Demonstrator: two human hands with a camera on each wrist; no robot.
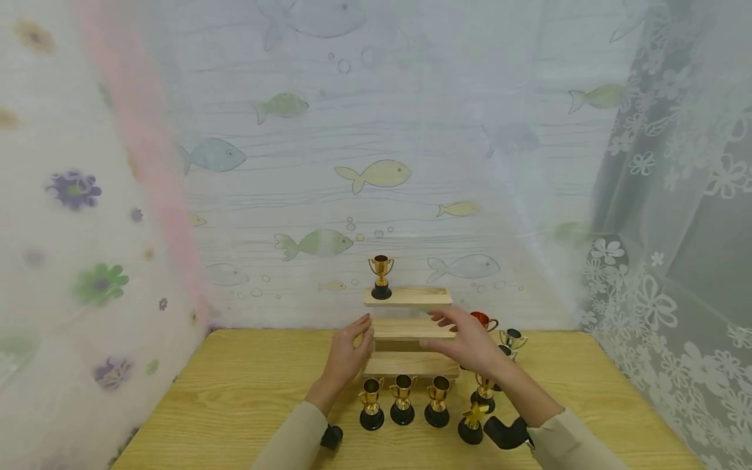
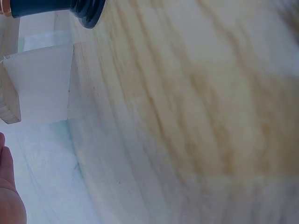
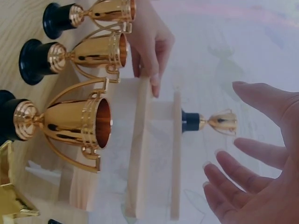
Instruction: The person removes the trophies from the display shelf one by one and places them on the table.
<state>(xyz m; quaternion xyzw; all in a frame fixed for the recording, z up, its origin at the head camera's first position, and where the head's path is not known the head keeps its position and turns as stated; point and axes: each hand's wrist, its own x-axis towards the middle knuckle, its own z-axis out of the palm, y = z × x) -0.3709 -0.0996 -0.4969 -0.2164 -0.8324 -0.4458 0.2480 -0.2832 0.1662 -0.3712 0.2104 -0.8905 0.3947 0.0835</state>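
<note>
A three-tier wooden stand (image 1: 411,362) stands on the table. One gold trophy cup with a black base (image 1: 381,277) is upright at the left of its top board (image 1: 417,297). My left hand (image 1: 348,352) grips the left end of the middle board (image 3: 138,154), thumb and fingers about its edge. By the right end of that board is my right hand (image 1: 470,339), fingers spread and nothing held; in the right wrist view its fingers (image 3: 224,170) stand apart from the boards. In the left wrist view the trophy's dark base (image 2: 88,11) shows beside pale wood.
Several gold trophy cups (image 1: 402,399) line the table (image 1: 235,391) before the stand. At the right are a gold star trophy (image 1: 472,421), a silver cup (image 1: 513,338) and a red cup (image 1: 482,319), partly behind my right arm. A fish-patterned curtain (image 1: 376,130) hangs behind.
</note>
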